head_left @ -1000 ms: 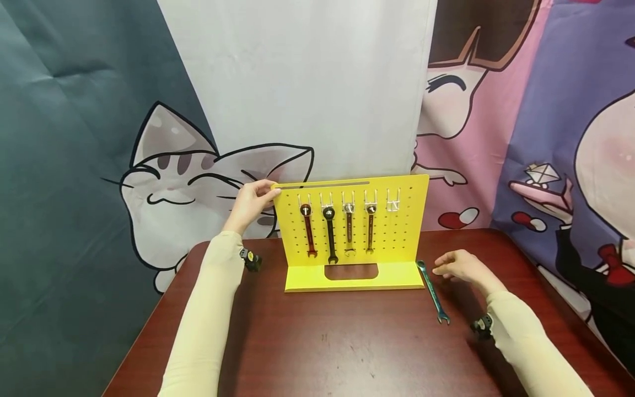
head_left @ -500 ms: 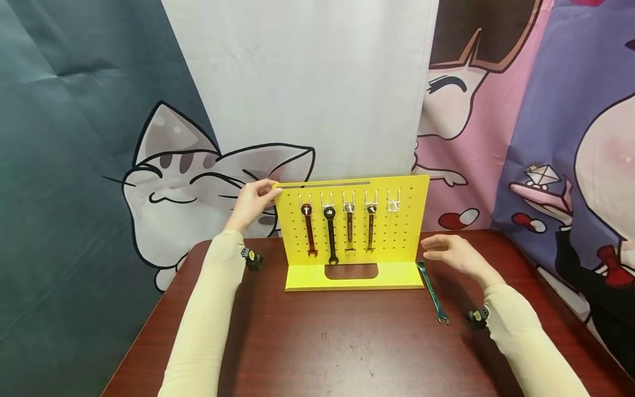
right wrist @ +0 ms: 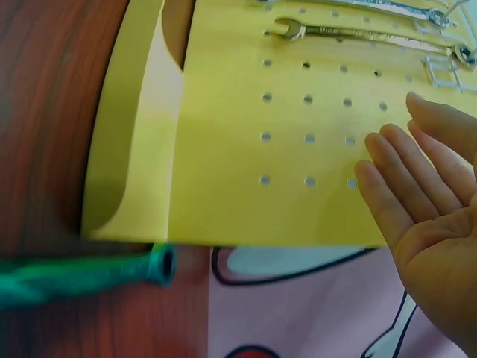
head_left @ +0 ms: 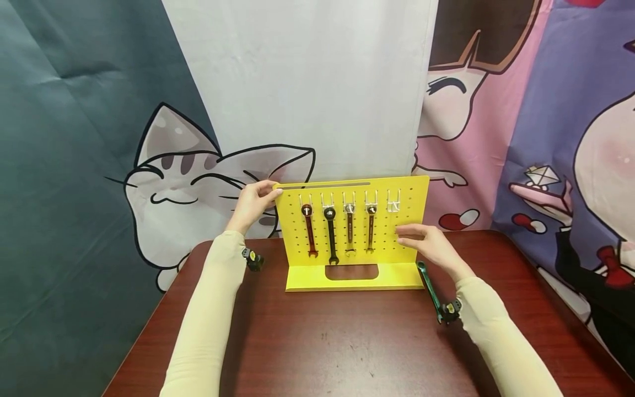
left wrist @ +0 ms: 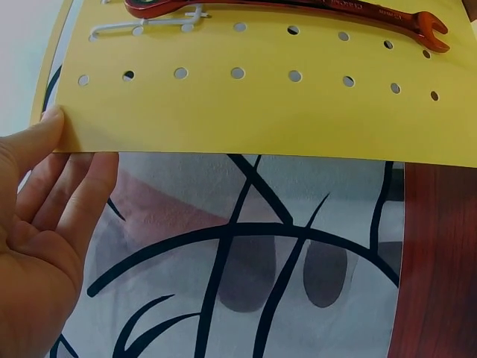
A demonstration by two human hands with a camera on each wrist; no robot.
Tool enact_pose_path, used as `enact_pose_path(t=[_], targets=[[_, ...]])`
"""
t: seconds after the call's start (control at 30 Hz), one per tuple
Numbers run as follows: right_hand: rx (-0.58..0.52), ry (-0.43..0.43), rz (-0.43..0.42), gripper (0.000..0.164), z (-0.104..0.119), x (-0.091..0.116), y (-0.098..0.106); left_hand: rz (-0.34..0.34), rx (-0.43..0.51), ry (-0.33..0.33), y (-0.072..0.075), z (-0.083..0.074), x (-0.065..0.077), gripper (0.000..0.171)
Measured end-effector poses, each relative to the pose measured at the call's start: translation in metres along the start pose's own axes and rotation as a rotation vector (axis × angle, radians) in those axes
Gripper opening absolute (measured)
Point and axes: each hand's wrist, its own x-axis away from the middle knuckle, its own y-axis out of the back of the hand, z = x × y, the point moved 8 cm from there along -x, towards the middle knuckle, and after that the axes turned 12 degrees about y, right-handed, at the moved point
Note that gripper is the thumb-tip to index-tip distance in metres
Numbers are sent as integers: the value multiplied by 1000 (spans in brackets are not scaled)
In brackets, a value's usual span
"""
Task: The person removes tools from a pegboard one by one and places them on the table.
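Note:
My left hand pinches the upper left corner of a yellow pegboard stand, thumb on the front face and fingers behind the edge. Hanging from its white hooks are a red wrench, a black wrench, a silver wrench and a gold-toned wrench. A fifth hook at the right carries nothing. My right hand is held before the board's right side, below that hook, fingers extended and palm bare in the right wrist view.
A green wrench lies on the reddish-brown table beside the stand's right end, its lower end partly behind the right wrist camera. Behind the table hangs a cartoon-printed cloth.
My right hand has moved left and upward, from beside the green wrench to the front of the pegboard's right side. My left hand keeps its hold on the corner.

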Motion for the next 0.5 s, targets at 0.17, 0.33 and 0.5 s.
enact_pose_path(t=[0.17,0.33,0.5], targets=[[-95,1,-25,39,8,-9,-10,0,15,4,-1,1,-1,30],[-146,19,-85,39,15,-17,-18,9,20,2,-2,1,0,32],[-177,34,-114,40,22,-24,-28,7,21,-4,-1,1,0,33]])
